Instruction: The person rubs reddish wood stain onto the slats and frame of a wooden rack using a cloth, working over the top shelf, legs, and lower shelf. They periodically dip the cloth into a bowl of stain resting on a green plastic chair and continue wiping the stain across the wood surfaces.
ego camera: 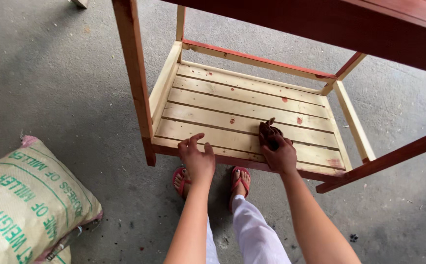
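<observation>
I am pressing a dark, stain-soaked rag point(268, 133) onto the front slats of the lower shelf point(213, 105) with my right hand point(280, 155), fingers curled tight around the bunched cloth, while my left hand point(198, 159) is hovering half open, fingertips just touching the shelf's front edge and holding nothing. I am thinking the rag could drip and leave more blotches like the red spots point(291, 110) already dotting the pale boards, since it looks heavily loaded. My left fingers could also be smearing the wet front rail point(232, 160), and my sandalled feet point(210, 180) are standing close under that edge. The shelf is mostly bare light wood, while the legs point(134, 73) and upper frame are wearing a reddish-brown coat.
</observation>
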A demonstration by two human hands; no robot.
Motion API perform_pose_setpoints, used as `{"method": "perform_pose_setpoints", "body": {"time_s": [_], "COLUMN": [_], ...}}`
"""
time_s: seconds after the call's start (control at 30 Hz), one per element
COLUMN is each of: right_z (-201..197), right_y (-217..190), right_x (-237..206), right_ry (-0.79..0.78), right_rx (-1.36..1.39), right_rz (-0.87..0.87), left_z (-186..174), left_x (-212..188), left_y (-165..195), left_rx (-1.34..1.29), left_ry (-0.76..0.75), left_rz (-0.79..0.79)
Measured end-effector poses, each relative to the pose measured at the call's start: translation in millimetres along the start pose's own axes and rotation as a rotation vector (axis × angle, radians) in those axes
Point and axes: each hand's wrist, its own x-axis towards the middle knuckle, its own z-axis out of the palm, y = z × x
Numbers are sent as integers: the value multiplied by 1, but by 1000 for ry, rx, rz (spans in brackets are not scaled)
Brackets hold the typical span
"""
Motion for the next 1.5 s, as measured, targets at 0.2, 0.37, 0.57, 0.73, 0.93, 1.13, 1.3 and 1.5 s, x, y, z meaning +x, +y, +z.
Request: {"method": "perform_pose_setpoints", "body": {"time_s": [0.2,0.37,0.57,0.73,0.93,1.13,1.3,1.5], "right_z": [77,111,66,-50,-49,38,37,-76], "right_y": [-163,-258,-98,135,190,-15,-13,161], "right_x": [8,3,9,11,34,16,0,-11], "right_ry": [-16,-217,-164,-109,-15,-255,-22,57], "right_rx": [157,-38,-29,-388,-526,-77,91,-148], "right_rz": [-166,-246,-184,110,90,-256,-592,-122], "left_z": [-42,-58,-12,59,117,127,107,102], "left_x": [17,32,-5,-55,-96,-97,-98,-101], "left_y": [-27,-22,-7,5,19,36,39,20], "left_rx": [-41,-107,-73,-57,-68,-144,-84,-116], "left_ry": [75,210,228,160,87,235,347,311], "left_rz": [50,-67,57,-31,-167,-82,-125,-221]}}
